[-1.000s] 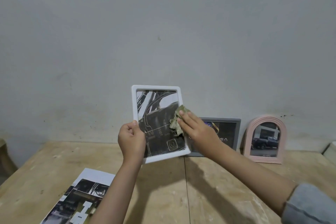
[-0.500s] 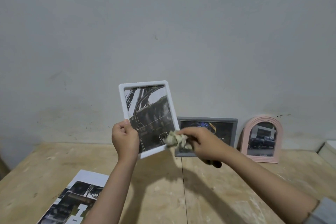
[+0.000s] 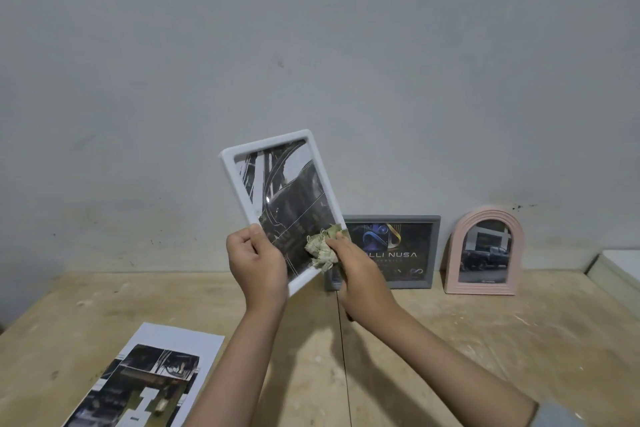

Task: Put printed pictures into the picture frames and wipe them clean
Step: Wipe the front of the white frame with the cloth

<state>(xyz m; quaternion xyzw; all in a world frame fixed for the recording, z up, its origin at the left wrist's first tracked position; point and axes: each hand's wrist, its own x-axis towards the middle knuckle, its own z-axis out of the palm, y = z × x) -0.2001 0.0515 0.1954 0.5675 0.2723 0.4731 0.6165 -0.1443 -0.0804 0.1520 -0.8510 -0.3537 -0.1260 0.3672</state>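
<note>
The white frame [image 3: 277,149] looks like matt plastic with a glossy pane, the rag [image 3: 320,250] at its five o'clock corner is crumpled cloth, the table [image 3: 485,340] rough bare wood, the print [image 3: 173,340] smooth paper.

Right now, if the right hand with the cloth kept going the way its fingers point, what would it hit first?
The right hand points up and left, its cloth on the white frame at the lower right corner. Going on, it would cross that frame's glass toward the left hand, though depth is hard to judge.
</note>
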